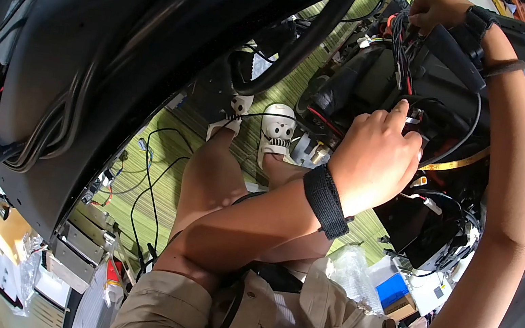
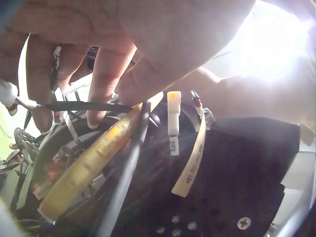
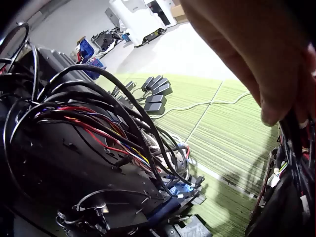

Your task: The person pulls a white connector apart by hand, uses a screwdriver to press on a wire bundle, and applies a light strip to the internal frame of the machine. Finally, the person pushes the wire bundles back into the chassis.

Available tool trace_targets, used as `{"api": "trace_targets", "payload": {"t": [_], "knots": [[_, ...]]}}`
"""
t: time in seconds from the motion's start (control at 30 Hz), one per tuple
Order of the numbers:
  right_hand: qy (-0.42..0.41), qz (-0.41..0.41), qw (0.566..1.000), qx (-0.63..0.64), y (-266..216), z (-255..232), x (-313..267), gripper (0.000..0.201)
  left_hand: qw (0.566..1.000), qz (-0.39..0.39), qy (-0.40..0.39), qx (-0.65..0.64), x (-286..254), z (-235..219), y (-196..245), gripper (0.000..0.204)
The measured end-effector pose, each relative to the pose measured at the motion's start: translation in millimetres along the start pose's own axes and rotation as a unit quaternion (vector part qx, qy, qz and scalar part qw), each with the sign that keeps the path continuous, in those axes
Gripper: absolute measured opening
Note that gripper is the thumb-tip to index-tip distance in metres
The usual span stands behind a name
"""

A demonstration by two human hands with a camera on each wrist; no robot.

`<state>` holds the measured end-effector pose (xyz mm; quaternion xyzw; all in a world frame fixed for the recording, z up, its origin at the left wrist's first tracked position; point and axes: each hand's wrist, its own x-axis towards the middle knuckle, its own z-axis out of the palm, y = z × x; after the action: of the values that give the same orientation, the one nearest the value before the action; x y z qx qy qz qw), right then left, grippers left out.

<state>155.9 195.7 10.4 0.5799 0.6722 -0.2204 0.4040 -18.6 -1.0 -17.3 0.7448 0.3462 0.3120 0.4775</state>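
Note:
In the head view my left hand [image 1: 377, 155] is over a black assembly [image 1: 457, 64] packed with wires, its index finger reaching forward at the cables. The left wrist view has the fingers [image 2: 103, 74] spread apart above a dark cable [image 2: 89, 105]. A yellow strip [image 2: 98, 158] with small marks runs beneath the thumb, beside a white connector [image 2: 174, 113] and a labelled tag [image 2: 190, 170]. Up at the far end, my right hand [image 1: 438, 10] grips a black cable bundle [image 3: 292, 136]. Part of its grip is hidden behind the hand.
A large black panel [image 1: 134, 61] with cables fills the left of the head view. Between it and the assembly lies green striped flooring [image 1: 154, 195]. Thick black cables and coloured wires [image 3: 103, 133] loop in the right wrist view, with black boxes [image 3: 155, 103] beyond on the floor.

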Motion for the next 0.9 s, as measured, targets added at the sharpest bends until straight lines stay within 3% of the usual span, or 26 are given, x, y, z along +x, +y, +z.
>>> {"api": "trace_targets", "payload": {"t": [0.23, 0.43, 0.5, 0.6, 0.9], "knots": [[-0.030, -0.017, 0.999, 0.002, 1, 0, 0, 0.027, 1.000, -0.005, -0.005, 0.000, 0, 0, 1, 0.021], [-0.050, 0.025, 0.998, -0.037, -10, -6, -5, 0.026, 1.000, -0.006, -0.012, 0.000, 0, 0, 0, 0.022], [-0.022, 0.065, 0.997, -0.044, -14, -8, -10, 0.028, 1.000, -0.005, -0.013, 0.000, 0, -1, 0, 0.022], [0.000, 0.026, 0.999, -0.041, 0, -1, -2, 0.029, 1.000, -0.005, -0.010, -0.001, -1, 0, 0, 0.022], [-0.018, 0.029, 0.997, -0.075, 2, -2, 0, 0.030, 1.000, -0.005, -0.005, -0.002, -1, 0, 0, 0.021]]}}
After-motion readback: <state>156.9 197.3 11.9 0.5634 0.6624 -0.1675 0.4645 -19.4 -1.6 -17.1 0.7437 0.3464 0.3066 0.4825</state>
